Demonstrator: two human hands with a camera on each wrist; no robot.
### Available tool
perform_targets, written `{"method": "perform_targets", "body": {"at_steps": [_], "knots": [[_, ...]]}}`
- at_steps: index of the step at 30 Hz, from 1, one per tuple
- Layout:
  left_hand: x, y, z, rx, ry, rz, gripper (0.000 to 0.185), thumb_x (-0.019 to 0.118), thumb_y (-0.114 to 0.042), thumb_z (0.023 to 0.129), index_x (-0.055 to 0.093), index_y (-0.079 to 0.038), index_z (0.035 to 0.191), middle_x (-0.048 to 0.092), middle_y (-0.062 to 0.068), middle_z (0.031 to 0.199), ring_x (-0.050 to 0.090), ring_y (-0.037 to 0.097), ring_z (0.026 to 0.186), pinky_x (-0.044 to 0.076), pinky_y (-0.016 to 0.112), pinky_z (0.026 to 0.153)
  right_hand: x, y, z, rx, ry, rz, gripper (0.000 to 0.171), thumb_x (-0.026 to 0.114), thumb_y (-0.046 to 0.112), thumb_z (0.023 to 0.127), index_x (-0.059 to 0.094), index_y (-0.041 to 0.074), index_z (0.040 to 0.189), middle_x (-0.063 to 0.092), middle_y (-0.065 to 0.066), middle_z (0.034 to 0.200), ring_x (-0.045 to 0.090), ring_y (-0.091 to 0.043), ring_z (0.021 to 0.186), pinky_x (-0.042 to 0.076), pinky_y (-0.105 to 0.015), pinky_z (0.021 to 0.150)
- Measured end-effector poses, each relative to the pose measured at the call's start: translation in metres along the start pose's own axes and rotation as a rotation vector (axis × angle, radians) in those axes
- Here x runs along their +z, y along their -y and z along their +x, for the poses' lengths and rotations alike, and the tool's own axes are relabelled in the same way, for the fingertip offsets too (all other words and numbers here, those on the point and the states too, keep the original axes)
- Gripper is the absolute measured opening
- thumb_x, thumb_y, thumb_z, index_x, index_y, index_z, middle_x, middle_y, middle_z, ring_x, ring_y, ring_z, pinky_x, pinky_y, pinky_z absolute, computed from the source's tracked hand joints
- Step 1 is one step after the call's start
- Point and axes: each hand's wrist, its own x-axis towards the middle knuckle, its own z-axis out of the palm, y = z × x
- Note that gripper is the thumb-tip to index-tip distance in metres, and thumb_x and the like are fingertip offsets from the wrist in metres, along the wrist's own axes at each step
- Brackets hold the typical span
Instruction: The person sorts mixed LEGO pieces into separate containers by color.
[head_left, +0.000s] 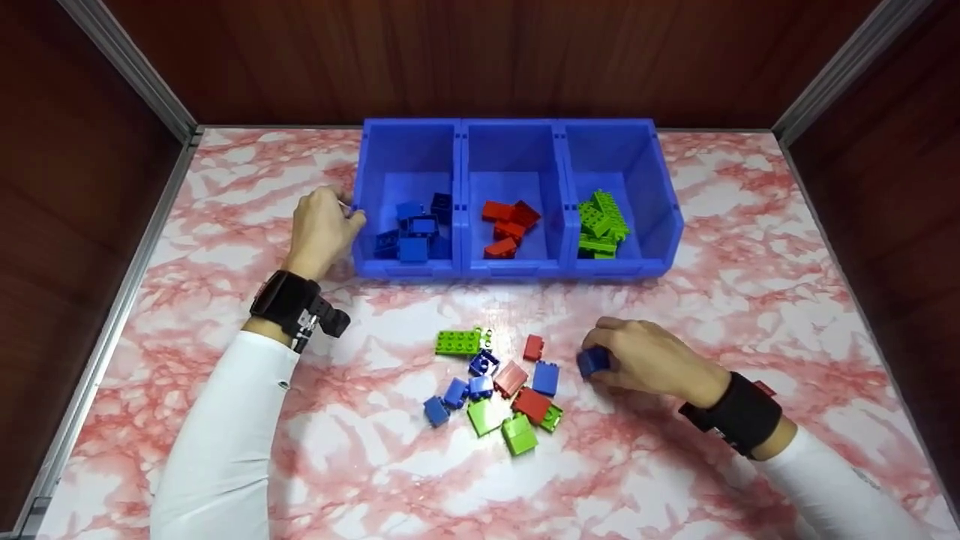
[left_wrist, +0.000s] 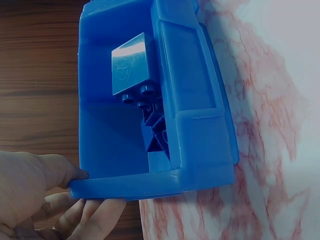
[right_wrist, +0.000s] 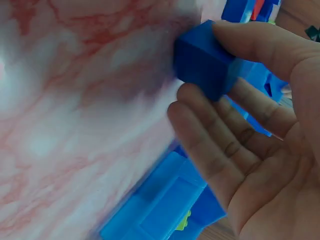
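Observation:
My left hand (head_left: 330,225) grips the left wall of a blue bin (head_left: 358,247); in the left wrist view the thumb (left_wrist: 55,170) hooks over the bin's rim (left_wrist: 150,182) with the fingers outside. This bin holds several blue bricks (head_left: 414,229). My right hand (head_left: 615,358) rests low on the table and pinches a blue brick (head_left: 592,361). The right wrist view shows this blue brick (right_wrist: 202,60) between thumb and fingertips of the right hand (right_wrist: 220,75). A loose pile of bricks (head_left: 502,382) lies just left of it.
Three blue bins stand joined in a row at the back: the middle bin (head_left: 517,146) holds red bricks (head_left: 506,225), the right bin (head_left: 622,146) green bricks (head_left: 600,225). The marble-patterned table (head_left: 750,247) is enclosed by wooden walls (head_left: 480,52).

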Motion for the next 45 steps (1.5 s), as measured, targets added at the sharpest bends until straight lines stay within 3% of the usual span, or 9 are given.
{"method": "perform_targets", "body": {"at_steps": [8,18,23,27,32,36,41,45], "knots": [[0.000,0.000,0.001,-0.001,-0.009,-0.001,0.030,0.065,-0.011,0.097,0.069,0.008,0.119,0.075,0.029,0.117,0.072,0.042,0.106,0.058,0.052,0.097,-0.017,0.007,0.023,-0.068,-0.078,0.052,0.034,0.088,0.014,0.083,0.075,0.009,0.113,0.073,-0.005,0.105,0.073,-0.017,0.092,0.066,-0.034,0.077],[0.002,0.003,-0.002,0.002,-0.022,-0.001,0.028,0.065,-0.010,0.096,0.069,0.008,0.116,0.076,0.028,0.114,0.073,0.042,0.105,0.058,0.052,0.097,-0.043,0.041,0.089,-0.236,-0.299,-0.053,0.033,0.086,0.027,0.086,0.076,0.010,0.112,0.072,-0.005,0.098,0.066,-0.016,0.072,0.058,-0.027,0.055],[0.002,0.004,-0.002,0.000,-0.011,0.003,0.029,0.065,-0.010,0.096,0.069,0.008,0.117,0.076,0.028,0.114,0.073,0.042,0.106,0.057,0.052,0.098,-0.058,0.055,0.139,-0.282,-0.354,-0.025,0.035,0.084,0.028,0.088,0.076,0.007,0.115,0.073,-0.009,0.100,0.069,-0.024,0.081,0.062,-0.037,0.071],[0.001,0.003,-0.002,-0.001,-0.007,-0.003,0.029,0.065,-0.010,0.096,0.069,0.007,0.119,0.076,0.028,0.115,0.073,0.042,0.106,0.057,0.052,0.098,-0.064,0.060,0.176,-0.244,-0.351,-0.019,0.039,0.083,0.031,0.090,0.075,0.006,0.119,0.073,-0.010,0.103,0.068,-0.026,0.088,0.062,-0.044,0.083],[0.002,0.001,-0.004,-0.017,0.005,-0.009,0.026,0.065,-0.010,0.097,0.070,0.006,0.117,0.076,0.026,0.114,0.072,0.039,0.103,0.058,0.050,0.095,-0.059,0.062,0.211,-0.199,-0.297,-0.092,0.042,0.082,0.033,0.091,0.074,0.009,0.125,0.074,-0.011,0.114,0.068,-0.029,0.101,0.059,-0.046,0.092],[0.003,0.002,-0.003,-0.017,0.012,-0.008,0.027,0.065,-0.011,0.097,0.069,0.006,0.118,0.075,0.026,0.115,0.072,0.039,0.103,0.059,0.049,0.094,-0.051,0.065,0.229,-0.169,-0.225,-0.222,0.042,0.080,0.034,0.092,0.073,0.012,0.128,0.074,-0.010,0.122,0.064,-0.031,0.112,0.055,-0.047,0.098],[0.001,0.002,0.000,0.004,-0.005,-0.005,0.027,0.066,-0.011,0.096,0.070,0.007,0.117,0.076,0.026,0.114,0.073,0.040,0.105,0.058,0.051,0.096,-0.047,0.071,0.245,-0.161,-0.182,-0.437,0.031,0.074,0.026,0.094,0.073,0.009,0.121,0.073,-0.011,0.117,0.062,-0.034,0.114,0.050,-0.049,0.108],[0.001,0.002,0.002,0.003,-0.007,-0.006,0.027,0.066,-0.011,0.096,0.069,0.007,0.116,0.076,0.026,0.114,0.073,0.040,0.105,0.058,0.051,0.097,-0.045,0.075,0.253,-0.142,-0.130,-0.531,0.027,0.068,0.021,0.095,0.074,0.008,0.117,0.074,-0.012,0.119,0.062,-0.035,0.117,0.047,-0.049,0.115]]}}
